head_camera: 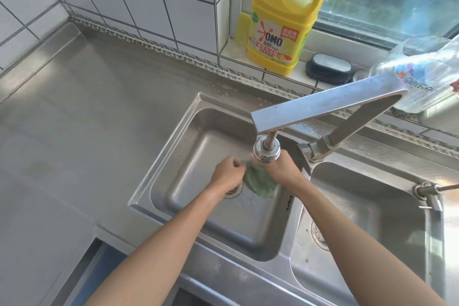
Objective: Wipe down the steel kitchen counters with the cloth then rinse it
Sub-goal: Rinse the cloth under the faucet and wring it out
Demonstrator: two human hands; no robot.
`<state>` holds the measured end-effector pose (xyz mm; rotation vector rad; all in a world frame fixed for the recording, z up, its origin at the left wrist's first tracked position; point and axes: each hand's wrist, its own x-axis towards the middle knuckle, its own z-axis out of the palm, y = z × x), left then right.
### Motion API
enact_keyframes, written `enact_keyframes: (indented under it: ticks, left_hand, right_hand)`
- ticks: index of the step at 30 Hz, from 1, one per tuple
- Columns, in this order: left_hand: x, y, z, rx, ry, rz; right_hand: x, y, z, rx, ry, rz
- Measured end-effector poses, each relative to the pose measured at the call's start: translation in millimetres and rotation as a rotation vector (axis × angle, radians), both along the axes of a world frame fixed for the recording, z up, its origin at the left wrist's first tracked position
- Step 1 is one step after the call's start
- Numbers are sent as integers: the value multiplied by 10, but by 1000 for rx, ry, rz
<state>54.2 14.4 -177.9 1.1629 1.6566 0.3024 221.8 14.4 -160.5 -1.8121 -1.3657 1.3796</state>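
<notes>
Since the cloth looks soaked, I'd judge it limp & heavier than when dry, floppy w/ no stiffness, prob a bit slick if any soap's left in it. Best hold imo is a bunched fistful at each end, so it can be wrung or rubbed against itself; a fingertip pinch on one corner would let the rest sag & drip.

From my feed: cloth is green, textured, scrunched into a wad w/ a rounded flap hanging down toward the drain. It sits between both hands, inside the left basin of the double sink, right under the faucet head. Can't see clearly whether water is running, maybe a faint blur by the nozzle.

Left hand: fingers curled, gripping the left edge of the wad. Right hand: partly hidden behind the faucet head, but it seems closed round the cloth's upper right part.

Counter to the left looks dull steel, w/ droplets near the sink's back rim. Yellow detergent jug stands on the window ledge, a dark scrub brush beside it.

My read: wiping looks done, we're on the rinse step now
</notes>
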Motion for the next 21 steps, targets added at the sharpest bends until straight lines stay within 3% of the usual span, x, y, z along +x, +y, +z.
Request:
enact_keyframes:
  ticks: [1, 5, 7, 12, 16, 21]
  left_hand:
    - [-68, 3, -3, -23, -17, -55]
    - [-170, 45, 34, -65, -388, -334]
    - [-181, 82, 14, -82, -427, -405]
    - [-173, 179, -2, -81, -507, -215]
    - [-91, 210, 13, -67, -564, -77]
    - [50, 183, 120, -166, -829, 105]
  right_hand:
    - [9, 5, 45, -22, 58, 64]
    - [-2, 108, 215, -77, 186, 332]
    - [18, 183, 267, -128, 170, 389]
    - [249, 194, 213, -159, 144, 189]
    - [284, 36, 33, -129, 182, -89]
    - [131, -162, -212, -448, 539, -300]
